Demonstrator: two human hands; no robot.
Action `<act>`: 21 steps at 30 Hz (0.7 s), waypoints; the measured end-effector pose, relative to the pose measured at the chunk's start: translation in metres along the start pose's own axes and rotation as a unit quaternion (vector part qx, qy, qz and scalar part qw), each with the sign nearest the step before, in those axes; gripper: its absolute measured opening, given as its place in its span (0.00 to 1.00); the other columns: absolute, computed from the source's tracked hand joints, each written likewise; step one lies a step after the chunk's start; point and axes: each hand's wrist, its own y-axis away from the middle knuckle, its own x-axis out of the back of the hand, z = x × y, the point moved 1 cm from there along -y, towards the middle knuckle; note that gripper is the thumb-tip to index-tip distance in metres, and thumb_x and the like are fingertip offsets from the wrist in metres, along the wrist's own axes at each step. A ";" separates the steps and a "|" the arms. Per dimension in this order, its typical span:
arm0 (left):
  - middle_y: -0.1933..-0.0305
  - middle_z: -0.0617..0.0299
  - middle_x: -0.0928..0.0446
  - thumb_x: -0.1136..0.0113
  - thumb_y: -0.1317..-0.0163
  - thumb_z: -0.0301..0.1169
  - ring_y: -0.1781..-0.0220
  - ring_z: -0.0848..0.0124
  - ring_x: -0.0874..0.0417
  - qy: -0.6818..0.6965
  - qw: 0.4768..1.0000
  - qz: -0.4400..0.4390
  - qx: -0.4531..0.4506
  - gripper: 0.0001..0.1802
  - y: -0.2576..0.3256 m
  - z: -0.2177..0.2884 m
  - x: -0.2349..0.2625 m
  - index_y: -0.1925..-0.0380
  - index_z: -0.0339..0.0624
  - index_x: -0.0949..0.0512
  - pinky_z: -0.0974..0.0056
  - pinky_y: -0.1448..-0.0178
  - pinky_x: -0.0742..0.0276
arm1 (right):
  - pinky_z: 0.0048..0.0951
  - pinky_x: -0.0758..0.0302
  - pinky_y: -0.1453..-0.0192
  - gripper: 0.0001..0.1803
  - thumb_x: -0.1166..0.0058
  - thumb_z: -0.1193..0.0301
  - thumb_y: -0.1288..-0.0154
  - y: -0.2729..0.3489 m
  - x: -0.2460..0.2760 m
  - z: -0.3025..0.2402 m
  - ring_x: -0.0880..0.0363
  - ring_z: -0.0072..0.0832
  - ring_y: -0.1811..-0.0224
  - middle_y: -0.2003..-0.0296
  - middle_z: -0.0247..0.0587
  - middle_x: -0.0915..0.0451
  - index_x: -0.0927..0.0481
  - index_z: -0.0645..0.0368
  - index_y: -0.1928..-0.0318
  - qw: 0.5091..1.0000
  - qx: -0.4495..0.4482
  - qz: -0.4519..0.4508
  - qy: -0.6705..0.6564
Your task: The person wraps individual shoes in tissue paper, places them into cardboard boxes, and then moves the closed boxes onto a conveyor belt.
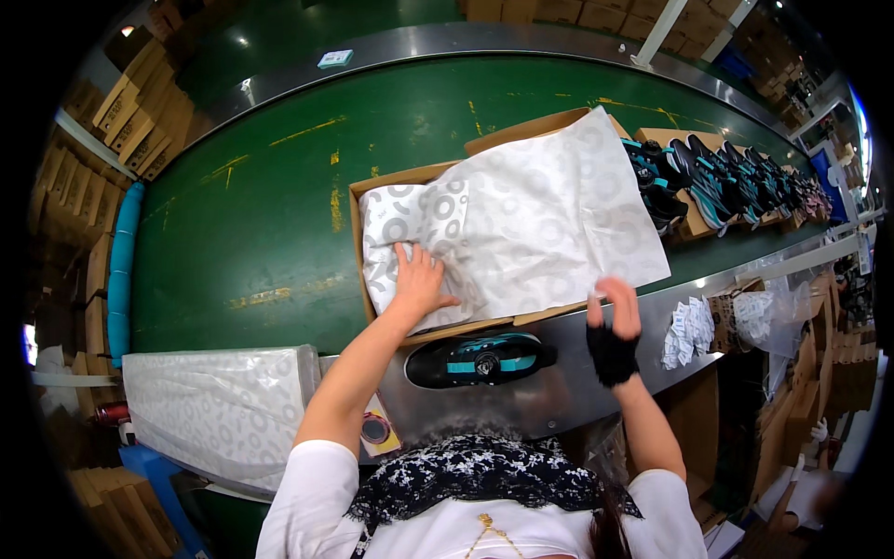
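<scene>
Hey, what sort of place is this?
Probably a shoe factory's packing line: a long green belt-like surface bears a row of shoes, patterned paper spreads over an open box, and brown boxes stand stacked at the left.

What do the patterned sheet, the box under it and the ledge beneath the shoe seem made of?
Patterned sheet: probably thin, matte paper; it creases softly and faint rings seem to show through.
Box: likely cardboard, dull brown with thin walls.
Ledge: apparently smooth metal, grey with blurred reflections.

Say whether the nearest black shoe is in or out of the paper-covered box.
Out: the shoe lies on the metal ledge, outside the box.
</scene>
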 end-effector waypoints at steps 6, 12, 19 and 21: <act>0.50 0.45 0.33 0.33 0.62 0.51 0.47 0.53 0.32 0.313 0.940 0.129 -0.036 0.40 0.022 0.009 0.027 0.51 0.39 0.31 0.47 0.44 0.39 | 0.35 0.29 0.59 0.15 0.36 0.71 0.63 0.071 -0.012 -0.012 0.31 0.41 0.54 0.55 0.48 0.32 0.25 0.57 0.70 0.956 0.133 -0.257 0.052; 0.56 0.47 0.29 0.29 0.64 0.46 0.53 0.50 0.28 0.438 0.884 0.110 -0.126 0.41 0.120 0.020 0.053 0.52 0.36 0.34 0.58 0.51 0.31 | 0.36 0.27 0.58 0.14 0.36 0.68 0.61 0.047 -0.022 -0.041 0.31 0.41 0.55 0.57 0.44 0.32 0.25 0.56 0.71 0.933 0.100 -0.339 -0.073; 0.59 0.57 0.25 0.25 0.70 0.34 0.57 0.69 0.25 0.632 0.771 0.062 0.037 0.37 0.150 0.001 0.079 0.55 0.37 0.30 0.66 0.50 0.30 | 0.31 0.28 0.55 0.23 0.36 0.73 0.58 -0.038 0.000 -0.112 0.27 0.39 0.57 0.51 0.49 0.32 0.27 0.53 0.57 0.925 0.120 -0.318 -0.170; 0.59 0.59 0.25 0.24 0.70 0.34 0.57 0.72 0.26 0.670 0.730 0.108 0.085 0.39 0.154 -0.010 0.091 0.54 0.36 0.31 0.68 0.50 0.30 | 0.29 0.28 0.56 0.29 0.36 0.75 0.57 -0.058 0.008 -0.119 0.25 0.36 0.60 0.47 0.52 0.34 0.31 0.57 0.51 0.948 0.170 -0.178 -0.204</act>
